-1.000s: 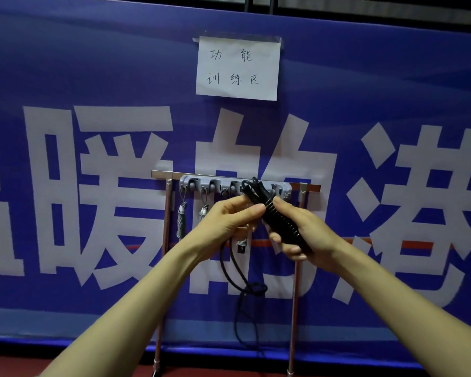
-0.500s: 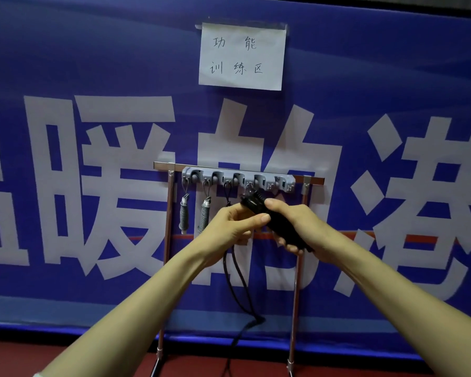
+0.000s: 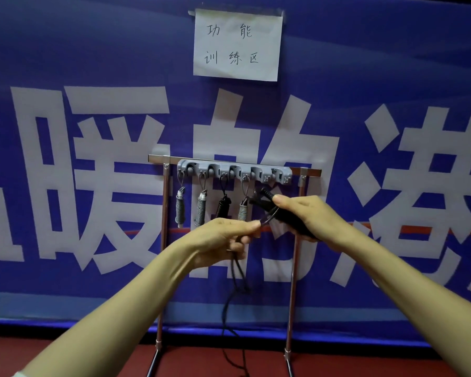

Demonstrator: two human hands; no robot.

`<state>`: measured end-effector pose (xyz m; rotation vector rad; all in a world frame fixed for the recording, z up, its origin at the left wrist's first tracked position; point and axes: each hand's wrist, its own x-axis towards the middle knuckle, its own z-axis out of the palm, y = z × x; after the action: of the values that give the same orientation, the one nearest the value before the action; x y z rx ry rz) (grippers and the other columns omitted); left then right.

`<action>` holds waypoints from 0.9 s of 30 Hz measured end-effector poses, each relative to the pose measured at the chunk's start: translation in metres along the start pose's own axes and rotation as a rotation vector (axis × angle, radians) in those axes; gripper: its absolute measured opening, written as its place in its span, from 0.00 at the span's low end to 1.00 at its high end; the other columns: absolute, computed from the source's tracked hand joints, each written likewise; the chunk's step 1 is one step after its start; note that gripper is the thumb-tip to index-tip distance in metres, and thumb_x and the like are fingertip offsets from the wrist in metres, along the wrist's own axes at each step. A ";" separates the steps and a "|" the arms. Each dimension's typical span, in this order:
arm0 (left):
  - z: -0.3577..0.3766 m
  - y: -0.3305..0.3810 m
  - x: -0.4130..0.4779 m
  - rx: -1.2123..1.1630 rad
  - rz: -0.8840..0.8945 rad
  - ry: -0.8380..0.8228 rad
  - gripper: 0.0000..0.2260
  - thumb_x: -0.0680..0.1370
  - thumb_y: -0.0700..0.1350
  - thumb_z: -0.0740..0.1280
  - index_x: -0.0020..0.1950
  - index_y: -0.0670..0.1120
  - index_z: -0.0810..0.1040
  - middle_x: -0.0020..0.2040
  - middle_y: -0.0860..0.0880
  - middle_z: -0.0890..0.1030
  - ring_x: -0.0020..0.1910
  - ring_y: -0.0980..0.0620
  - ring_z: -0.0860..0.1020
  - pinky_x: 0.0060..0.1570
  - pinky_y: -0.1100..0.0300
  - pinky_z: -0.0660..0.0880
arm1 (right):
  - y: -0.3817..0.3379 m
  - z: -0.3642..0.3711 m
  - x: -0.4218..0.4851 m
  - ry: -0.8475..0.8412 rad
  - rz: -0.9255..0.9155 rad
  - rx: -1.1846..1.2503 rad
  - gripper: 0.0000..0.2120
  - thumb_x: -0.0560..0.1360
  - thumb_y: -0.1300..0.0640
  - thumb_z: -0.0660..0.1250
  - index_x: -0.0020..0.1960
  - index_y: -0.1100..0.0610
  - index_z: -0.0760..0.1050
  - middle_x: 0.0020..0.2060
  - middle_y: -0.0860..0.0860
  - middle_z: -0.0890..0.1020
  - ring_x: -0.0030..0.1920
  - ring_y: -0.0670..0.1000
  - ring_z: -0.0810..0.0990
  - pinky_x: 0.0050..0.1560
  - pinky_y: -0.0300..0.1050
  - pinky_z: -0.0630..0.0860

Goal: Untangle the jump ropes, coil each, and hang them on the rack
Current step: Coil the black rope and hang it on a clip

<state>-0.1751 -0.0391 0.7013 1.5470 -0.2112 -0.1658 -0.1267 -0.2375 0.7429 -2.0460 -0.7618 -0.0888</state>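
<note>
The right hand (image 3: 310,216) has its grip closed round the black handles (image 3: 288,220) just below the rack (image 3: 259,174). The left hand (image 3: 220,238) pinches the rope (image 3: 238,270), whose slack trails to the floor (image 3: 65,357). That loose cord could snag or re-tangle during coiling.

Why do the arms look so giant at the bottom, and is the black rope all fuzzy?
Head view: the wide lens stretches the edges, so the forearms balloon toward the bottom corners. Head view: the black rope below the left hand is thin, dark and smeared. Head view: the right hand and the rack look sharp; light is dim and even, without glare.
</note>
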 end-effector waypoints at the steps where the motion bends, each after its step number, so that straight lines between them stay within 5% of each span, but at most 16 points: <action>1: 0.000 -0.001 0.000 0.032 0.003 0.045 0.11 0.72 0.52 0.69 0.40 0.44 0.80 0.27 0.53 0.67 0.23 0.59 0.64 0.37 0.64 0.71 | 0.000 -0.002 0.000 0.013 -0.011 0.000 0.35 0.70 0.34 0.61 0.46 0.69 0.77 0.28 0.56 0.74 0.24 0.50 0.70 0.22 0.37 0.64; 6: -0.003 -0.017 0.009 -0.065 0.178 -0.010 0.05 0.75 0.46 0.68 0.42 0.46 0.81 0.34 0.54 0.75 0.29 0.59 0.65 0.43 0.62 0.66 | -0.008 0.005 -0.007 -0.195 -0.005 0.106 0.34 0.70 0.32 0.60 0.46 0.66 0.79 0.28 0.54 0.74 0.24 0.50 0.67 0.23 0.39 0.62; 9: -0.005 -0.012 0.006 0.009 0.310 -0.057 0.09 0.72 0.34 0.64 0.40 0.44 0.83 0.36 0.53 0.82 0.35 0.59 0.77 0.41 0.70 0.72 | -0.011 0.006 -0.013 -0.451 0.069 0.195 0.30 0.71 0.32 0.60 0.43 0.60 0.78 0.26 0.52 0.72 0.23 0.48 0.65 0.21 0.37 0.61; 12: -0.015 0.017 0.002 0.494 0.323 -0.146 0.16 0.74 0.25 0.63 0.38 0.45 0.79 0.31 0.58 0.81 0.34 0.66 0.77 0.38 0.73 0.72 | -0.007 0.005 -0.014 -0.784 0.303 0.293 0.26 0.73 0.32 0.59 0.41 0.55 0.78 0.27 0.49 0.69 0.21 0.44 0.64 0.21 0.34 0.59; 15: -0.015 0.049 0.009 0.903 0.206 -0.373 0.08 0.74 0.30 0.69 0.47 0.42 0.82 0.38 0.54 0.83 0.39 0.62 0.79 0.45 0.68 0.75 | -0.002 0.006 -0.009 -0.929 0.463 0.108 0.27 0.75 0.31 0.59 0.44 0.57 0.75 0.28 0.48 0.69 0.22 0.43 0.64 0.22 0.33 0.60; 17: -0.004 0.057 0.021 1.276 0.215 -0.391 0.06 0.74 0.37 0.72 0.50 0.44 0.84 0.39 0.57 0.82 0.38 0.64 0.79 0.44 0.69 0.74 | -0.006 0.009 -0.002 -0.847 0.443 -0.198 0.29 0.74 0.30 0.59 0.44 0.57 0.76 0.27 0.49 0.71 0.24 0.46 0.66 0.26 0.37 0.62; 20: 0.011 0.052 0.032 1.576 0.315 -0.174 0.07 0.74 0.40 0.70 0.50 0.47 0.85 0.44 0.53 0.84 0.43 0.56 0.80 0.48 0.57 0.77 | -0.011 0.018 0.009 -0.640 0.352 -0.604 0.29 0.73 0.29 0.58 0.41 0.56 0.75 0.29 0.52 0.76 0.26 0.50 0.70 0.30 0.42 0.68; 23: 0.018 0.032 0.033 1.552 0.405 0.105 0.08 0.74 0.39 0.67 0.50 0.45 0.84 0.47 0.44 0.84 0.47 0.44 0.80 0.47 0.49 0.77 | -0.004 0.021 0.016 -0.451 0.206 -0.787 0.21 0.74 0.30 0.58 0.49 0.47 0.72 0.34 0.51 0.80 0.29 0.51 0.76 0.34 0.42 0.73; 27: 0.024 0.014 0.027 1.430 0.482 0.400 0.09 0.76 0.42 0.66 0.53 0.46 0.82 0.48 0.45 0.84 0.49 0.42 0.79 0.47 0.50 0.75 | 0.008 0.020 0.016 -0.198 0.010 -0.922 0.19 0.77 0.33 0.55 0.65 0.38 0.67 0.38 0.46 0.77 0.37 0.50 0.77 0.40 0.47 0.74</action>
<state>-0.1549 -0.0681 0.7164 2.8106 -0.4152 0.8568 -0.1139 -0.2173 0.7312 -2.9625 -0.9344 -0.2755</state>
